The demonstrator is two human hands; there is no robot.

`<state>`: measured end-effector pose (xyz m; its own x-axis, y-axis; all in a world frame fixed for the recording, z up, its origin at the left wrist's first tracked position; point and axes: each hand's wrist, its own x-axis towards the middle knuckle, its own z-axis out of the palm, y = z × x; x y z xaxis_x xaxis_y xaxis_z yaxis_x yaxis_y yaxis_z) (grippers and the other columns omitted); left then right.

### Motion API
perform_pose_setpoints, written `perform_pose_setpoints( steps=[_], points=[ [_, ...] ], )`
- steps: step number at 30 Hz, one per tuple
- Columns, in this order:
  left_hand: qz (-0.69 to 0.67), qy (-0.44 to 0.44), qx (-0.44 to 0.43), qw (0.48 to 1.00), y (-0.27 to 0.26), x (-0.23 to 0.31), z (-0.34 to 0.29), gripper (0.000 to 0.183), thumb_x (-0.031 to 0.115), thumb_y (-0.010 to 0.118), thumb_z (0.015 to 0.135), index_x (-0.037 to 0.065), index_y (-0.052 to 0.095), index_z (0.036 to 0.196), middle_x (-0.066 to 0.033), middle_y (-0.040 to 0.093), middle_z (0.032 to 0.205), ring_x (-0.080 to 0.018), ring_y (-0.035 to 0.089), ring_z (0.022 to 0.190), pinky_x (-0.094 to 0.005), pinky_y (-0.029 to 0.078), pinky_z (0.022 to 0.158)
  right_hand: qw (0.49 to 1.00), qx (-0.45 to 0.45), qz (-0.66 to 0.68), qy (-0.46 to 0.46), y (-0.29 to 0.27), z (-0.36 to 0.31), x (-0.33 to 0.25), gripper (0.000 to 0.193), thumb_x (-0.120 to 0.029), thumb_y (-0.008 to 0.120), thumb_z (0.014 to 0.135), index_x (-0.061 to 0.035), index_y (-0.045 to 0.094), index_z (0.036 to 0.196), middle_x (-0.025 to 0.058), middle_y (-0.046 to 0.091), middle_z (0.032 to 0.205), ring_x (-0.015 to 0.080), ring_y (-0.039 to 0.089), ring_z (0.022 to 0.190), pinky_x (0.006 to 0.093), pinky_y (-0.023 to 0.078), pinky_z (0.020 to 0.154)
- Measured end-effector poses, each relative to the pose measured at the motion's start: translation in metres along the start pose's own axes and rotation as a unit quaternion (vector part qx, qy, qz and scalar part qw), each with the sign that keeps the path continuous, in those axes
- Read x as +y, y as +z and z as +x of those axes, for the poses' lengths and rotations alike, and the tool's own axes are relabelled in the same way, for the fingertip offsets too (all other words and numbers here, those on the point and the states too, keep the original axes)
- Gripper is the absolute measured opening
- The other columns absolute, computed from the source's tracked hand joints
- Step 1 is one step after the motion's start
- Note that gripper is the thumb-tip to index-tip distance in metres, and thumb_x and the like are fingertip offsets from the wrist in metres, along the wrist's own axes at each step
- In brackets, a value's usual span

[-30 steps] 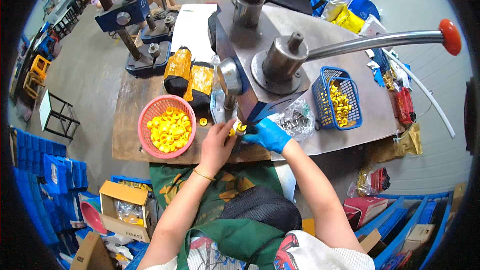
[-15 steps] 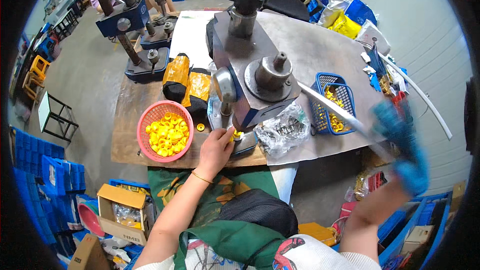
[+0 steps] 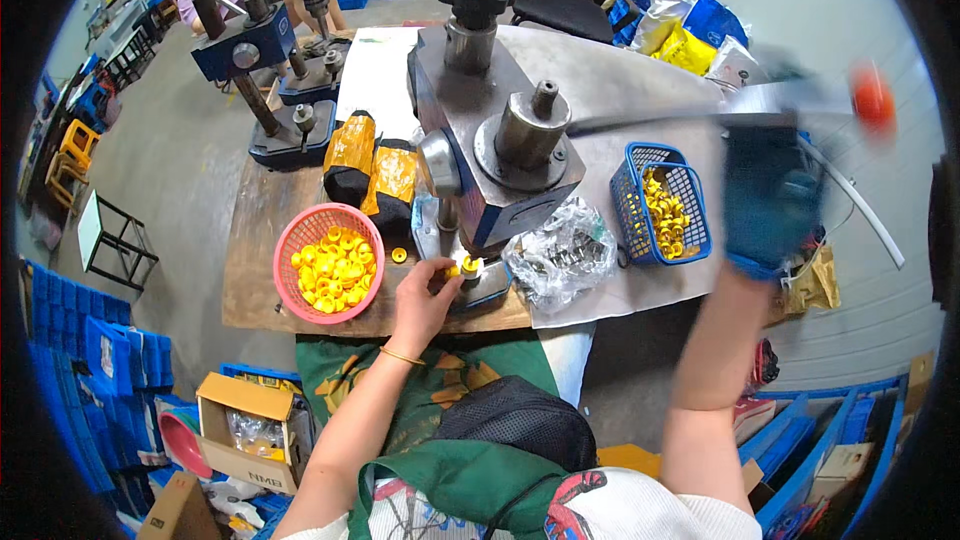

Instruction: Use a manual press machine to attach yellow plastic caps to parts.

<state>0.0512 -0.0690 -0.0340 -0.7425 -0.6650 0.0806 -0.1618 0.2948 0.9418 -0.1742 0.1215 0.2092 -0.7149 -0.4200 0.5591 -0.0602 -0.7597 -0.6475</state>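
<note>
A small yellow cap [image 3: 467, 265] sits at the foot of the hand press [image 3: 497, 145], near the front edge of the workbench [image 3: 250, 270] — the left hand [image 3: 425, 292] pinches it between bare fingertips, fingers curled close. The right hand [image 3: 768, 198], in a blue glove, is wrapped around the press's long lever [image 3: 660, 122] with its red knob [image 3: 872, 100]; both are blurred. Left of the cap stands a pink round basket [image 3: 292, 250] of yellow caps, right of it a clear plastic bag [image 3: 560, 255], then a blue square basket [image 3: 628, 202] holding more yellow pieces — toward the bench's right edge.
</note>
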Motion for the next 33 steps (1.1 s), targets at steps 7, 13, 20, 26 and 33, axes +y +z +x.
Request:
perform_pose_setpoints(
  steps=[7,13,20,26,33],
  points=[
    [-0.043,0.015,0.058,0.997,-0.001,-0.004,0.005,0.024,0.003,0.068,0.076,0.001,0.061,0.098,-0.0050,0.059,0.080,-0.0110,0.057,0.070,-0.0223,0.046,0.066,0.808,-0.269,-0.511,0.114,-0.016,-0.163,0.214,0.025,-0.011,0.058,0.083,-0.0011,0.054,0.105,0.0214,0.058,0.091,0.0401,0.055,0.085,0.0427,0.044,0.075],
    [0.011,0.034,0.065,0.997,0.009,0.000,0.009,0.021,0.005,0.070,0.074,0.003,0.062,0.093,-0.0067,0.060,0.082,-0.0171,0.057,0.070,-0.0270,0.047,0.064,0.805,-0.167,-0.548,0.154,-0.038,-0.157,0.206,0.033,-0.015,0.062,0.082,-0.0012,0.054,0.110,0.0215,0.058,0.092,0.0383,0.056,0.085,0.0411,0.045,0.077],
    [0.176,0.213,0.028,0.961,0.016,0.002,0.014,0.022,0.004,0.066,0.070,0.005,0.062,0.092,-0.0098,0.060,0.097,-0.0279,0.055,0.092,-0.0366,0.046,0.079,0.689,0.061,-0.718,0.078,-0.154,-0.056,0.103,0.030,-0.016,0.063,0.080,0.0015,0.057,0.103,0.0220,0.062,0.091,0.0329,0.061,0.083,0.0388,0.048,0.073],
    [0.310,0.155,0.063,0.936,-0.020,-0.040,0.013,0.050,-0.010,0.051,0.071,-0.004,0.045,0.120,-0.0207,0.046,0.123,-0.0373,0.042,0.118,-0.0429,0.033,0.102,0.680,-0.042,-0.731,0.044,-0.155,-0.066,0.099,0.025,-0.016,0.062,0.080,-0.0007,0.061,0.099,0.0201,0.064,0.091,0.0339,0.061,0.083,0.0399,0.048,0.073],
    [0.350,0.015,0.014,0.937,-0.010,-0.083,0.010,0.043,-0.001,0.053,0.078,-0.003,0.045,0.120,-0.0178,0.050,0.117,-0.0344,0.045,0.113,-0.0410,0.035,0.097,0.419,-0.241,-0.819,0.309,-0.129,-0.115,0.199,0.032,-0.037,0.058,0.076,-0.0072,0.068,0.083,0.0219,0.063,0.087,0.0378,0.062,0.078,0.0462,0.049,0.073]
  ],
)
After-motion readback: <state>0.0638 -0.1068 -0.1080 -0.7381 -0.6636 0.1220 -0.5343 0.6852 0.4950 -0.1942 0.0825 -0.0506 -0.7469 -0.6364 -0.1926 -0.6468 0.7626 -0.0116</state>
